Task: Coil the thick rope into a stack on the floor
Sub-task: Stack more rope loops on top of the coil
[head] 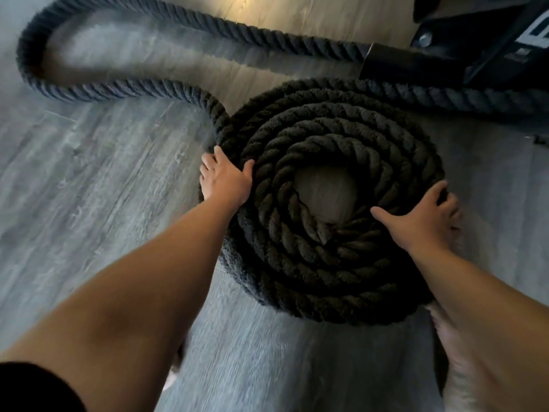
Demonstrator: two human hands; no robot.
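A thick black twisted rope lies wound in a round coil of several rings on the grey wood floor, with a bare patch of floor showing in its middle. My left hand rests on the coil's left outer edge, fingers spread, thumb over the top ring. My right hand presses on the coil's right side, fingers spread across the top rings. A loose stretch of rope leaves the coil at its upper left, loops far left and runs back right to a black sleeved end.
Another run of rope passes behind the coil toward the right edge. A black piece of gym equipment stands at the top right. My bare foot is on the floor just below the coil's right side.
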